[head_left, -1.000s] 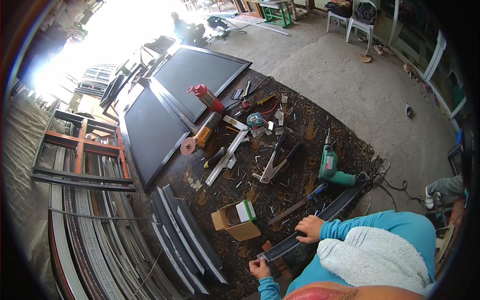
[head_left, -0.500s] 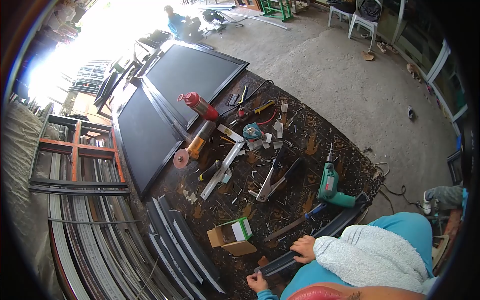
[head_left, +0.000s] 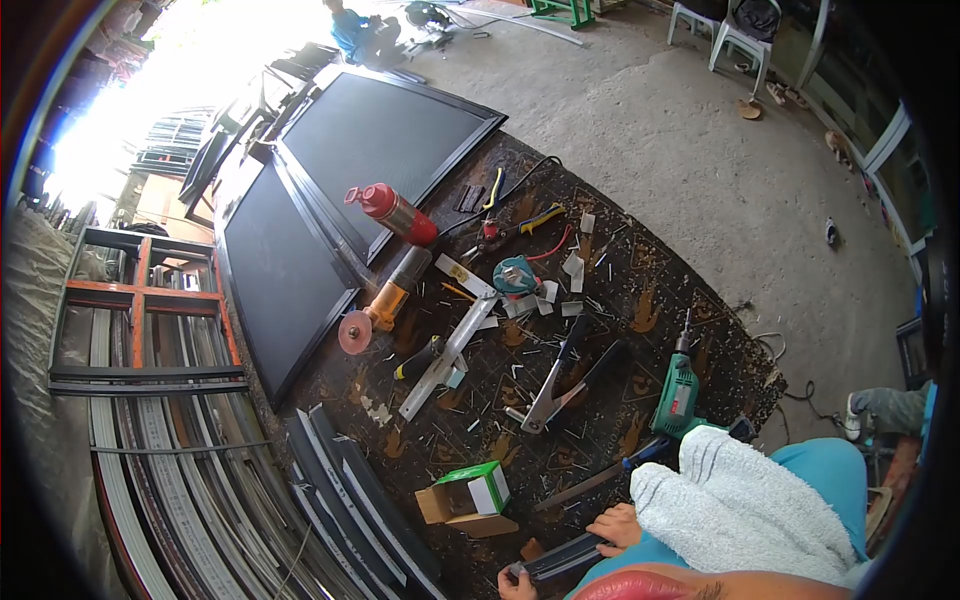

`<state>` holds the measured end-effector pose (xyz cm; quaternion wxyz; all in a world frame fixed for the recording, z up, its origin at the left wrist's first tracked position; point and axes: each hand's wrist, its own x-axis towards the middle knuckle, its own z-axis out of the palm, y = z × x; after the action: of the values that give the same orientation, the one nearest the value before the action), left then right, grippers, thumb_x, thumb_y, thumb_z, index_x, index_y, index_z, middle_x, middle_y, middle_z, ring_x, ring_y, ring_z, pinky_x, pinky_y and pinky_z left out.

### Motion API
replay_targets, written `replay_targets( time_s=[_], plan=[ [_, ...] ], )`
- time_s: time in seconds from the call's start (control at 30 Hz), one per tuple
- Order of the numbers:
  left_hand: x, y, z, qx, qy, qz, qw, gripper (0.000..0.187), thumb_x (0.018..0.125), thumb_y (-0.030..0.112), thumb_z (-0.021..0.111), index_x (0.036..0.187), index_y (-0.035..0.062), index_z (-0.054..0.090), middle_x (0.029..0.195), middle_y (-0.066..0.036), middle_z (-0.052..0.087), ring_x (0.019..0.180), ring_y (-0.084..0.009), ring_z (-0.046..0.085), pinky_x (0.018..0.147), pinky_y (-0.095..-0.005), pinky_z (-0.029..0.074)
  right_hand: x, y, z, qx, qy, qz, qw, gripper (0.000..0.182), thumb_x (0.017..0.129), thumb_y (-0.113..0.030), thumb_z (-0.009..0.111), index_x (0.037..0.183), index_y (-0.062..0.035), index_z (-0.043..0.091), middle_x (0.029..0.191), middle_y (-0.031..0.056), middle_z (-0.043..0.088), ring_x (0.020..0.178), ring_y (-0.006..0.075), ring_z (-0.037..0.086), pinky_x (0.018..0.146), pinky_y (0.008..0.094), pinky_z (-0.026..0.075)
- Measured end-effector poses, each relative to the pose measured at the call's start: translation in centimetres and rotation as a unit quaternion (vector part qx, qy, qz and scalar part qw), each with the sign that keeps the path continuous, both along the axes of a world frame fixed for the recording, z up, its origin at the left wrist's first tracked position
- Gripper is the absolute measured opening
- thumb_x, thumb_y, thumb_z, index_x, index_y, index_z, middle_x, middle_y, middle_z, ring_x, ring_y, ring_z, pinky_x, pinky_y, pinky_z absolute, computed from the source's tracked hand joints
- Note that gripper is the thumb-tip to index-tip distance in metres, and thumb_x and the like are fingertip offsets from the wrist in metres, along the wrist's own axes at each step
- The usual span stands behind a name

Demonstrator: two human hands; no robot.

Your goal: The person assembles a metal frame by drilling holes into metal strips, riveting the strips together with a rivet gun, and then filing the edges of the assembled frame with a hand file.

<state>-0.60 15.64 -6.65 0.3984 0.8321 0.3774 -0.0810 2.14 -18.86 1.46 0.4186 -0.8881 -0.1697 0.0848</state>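
Head view: a dark metal profile strip [head_left: 560, 556], long and narrow, was seen lying at the bottom centre of the frame, on the near edge of the workbench [head_left: 640, 300]. It was grasped at mid-length by the right hand [head_left: 618, 527], fingers laid over its top, and its lower-left end was gripped by the left hand [head_left: 508, 583], mostly cut off by the frame edge. Its far end was hidden behind a white towel [head_left: 745, 510]. Just above, a cardboard box [head_left: 465, 497] and a green drill [head_left: 678, 392] were seen.

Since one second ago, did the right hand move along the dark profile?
Yes. The right hand slid along the dark profile toward its near end, closer to the cardboard box.
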Motion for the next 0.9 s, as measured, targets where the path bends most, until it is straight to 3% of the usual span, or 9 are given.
replay_targets(
  time_s=[0.3,0.4,0.63,0.9],
  plan=[
    [-0.5,2.6,0.1,-0.018,-0.050,-0.006,0.999,0.014,0.077,0.001,0.068,0.084,0.0017,0.055,0.071,-0.006,0.058,0.061,-0.0127,0.055,0.057,-0.0284,0.047,-0.4,-0.1,-0.4,-0.013,0.025,0.036,0.999,0.047,0.076,-0.038,0.061,0.111,-0.0067,0.062,0.091,0.0078,0.062,0.086,0.0249,0.060,0.073,0.0377,0.044],
    [-0.4,2.5,0.7,-0.046,-0.093,-0.073,0.992,0.018,0.077,0.003,0.070,0.085,0.0010,0.055,0.073,-0.004,0.055,0.065,-0.0125,0.052,0.062,-0.0282,0.046,0.3,-0.8,1.4,-0.030,0.055,0.062,0.996,0.048,0.080,-0.038,0.059,0.116,-0.0055,0.059,0.097,0.0105,0.061,0.092,0.0278,0.059,0.080,0.0393,0.044],
    [1.3,-3.7,7.0,-0.008,-0.075,-0.093,0.993,0.020,0.075,0.009,0.072,0.088,0.0015,0.059,0.073,-0.002,0.058,0.066,-0.0104,0.053,0.062,-0.0275,0.046,0.0,-0.4,2.0,-0.013,0.016,0.024,0.999,0.041,0.076,-0.033,0.064,0.106,-0.0056,0.062,0.094,0.0120,0.061,0.090,0.0298,0.060,0.079,0.0414,0.044],
    [1.1,-2.2,6.1,-0.106,-0.081,-0.109,0.985,0.020,0.077,0.007,0.073,0.095,-0.0017,0.067,0.082,-0.006,0.067,0.073,-0.0121,0.061,0.068,-0.0275,0.051,-1.1,0.3,1.6,-0.065,-0.020,0.004,0.998,0.038,0.078,-0.035,0.064,0.102,-0.0066,0.063,0.093,0.0117,0.063,0.090,0.0298,0.061,0.079,0.0410,0.045]
  ],
)
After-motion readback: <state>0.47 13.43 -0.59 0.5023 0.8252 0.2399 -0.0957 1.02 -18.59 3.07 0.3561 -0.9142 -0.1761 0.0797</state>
